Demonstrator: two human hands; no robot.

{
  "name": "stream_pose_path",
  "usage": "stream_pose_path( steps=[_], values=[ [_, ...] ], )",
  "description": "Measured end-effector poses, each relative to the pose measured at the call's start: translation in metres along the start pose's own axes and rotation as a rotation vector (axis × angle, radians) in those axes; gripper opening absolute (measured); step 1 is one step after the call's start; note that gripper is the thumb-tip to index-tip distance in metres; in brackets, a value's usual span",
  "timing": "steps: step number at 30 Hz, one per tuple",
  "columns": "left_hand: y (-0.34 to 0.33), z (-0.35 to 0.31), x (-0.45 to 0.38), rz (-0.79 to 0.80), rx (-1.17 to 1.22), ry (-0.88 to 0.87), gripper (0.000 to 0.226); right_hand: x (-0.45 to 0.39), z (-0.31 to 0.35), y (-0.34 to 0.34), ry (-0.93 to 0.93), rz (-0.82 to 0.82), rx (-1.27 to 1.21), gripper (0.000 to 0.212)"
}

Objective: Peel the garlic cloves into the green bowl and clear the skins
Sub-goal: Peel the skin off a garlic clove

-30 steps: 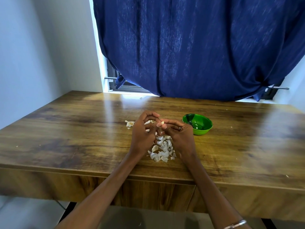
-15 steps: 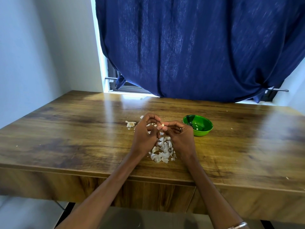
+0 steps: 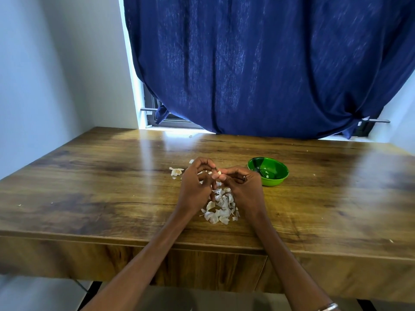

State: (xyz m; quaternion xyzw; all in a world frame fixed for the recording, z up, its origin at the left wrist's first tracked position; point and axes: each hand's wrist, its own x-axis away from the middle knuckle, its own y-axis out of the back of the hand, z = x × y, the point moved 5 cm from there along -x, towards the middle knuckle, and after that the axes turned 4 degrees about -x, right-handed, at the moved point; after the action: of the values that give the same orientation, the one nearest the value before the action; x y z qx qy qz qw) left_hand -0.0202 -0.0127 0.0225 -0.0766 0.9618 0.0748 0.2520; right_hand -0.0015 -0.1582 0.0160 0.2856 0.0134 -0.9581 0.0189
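A pale wall is seen at far left, with a brown wood-grain table (image 3: 89, 187) running across the view below it. Left of centre on the tabletop, a small whitish scrap of garlic skin (image 3: 176, 171) lies apart from the rest. Next, the left hand (image 3: 196, 185) is held above the table with fingers curled, its fingertips brought against a small pale garlic clove (image 3: 219, 173). Beneath and between both wrists, a loose heap of white papery garlic skins (image 3: 221, 207) is spread on the table near its front edge. The right hand (image 3: 241, 187) is curled too, the clove pinched at its fingertips; a ring is seen on one finger. Just right of that hand, a round glossy green bowl (image 3: 275, 179) stands on the table, with a few pale pieces visible inside. A dark blue curtain (image 3: 269, 63) hangs behind, across the window.
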Motion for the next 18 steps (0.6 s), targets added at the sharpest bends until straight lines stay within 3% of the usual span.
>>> stream_pose_path(
  steps=[18],
  values=[
    [-0.0052,0.0089,-0.0025,-0.009,-0.002,-0.013,0.026,0.0029,0.0000,-0.0053,-0.034,0.007,0.033,0.006]
  ],
)
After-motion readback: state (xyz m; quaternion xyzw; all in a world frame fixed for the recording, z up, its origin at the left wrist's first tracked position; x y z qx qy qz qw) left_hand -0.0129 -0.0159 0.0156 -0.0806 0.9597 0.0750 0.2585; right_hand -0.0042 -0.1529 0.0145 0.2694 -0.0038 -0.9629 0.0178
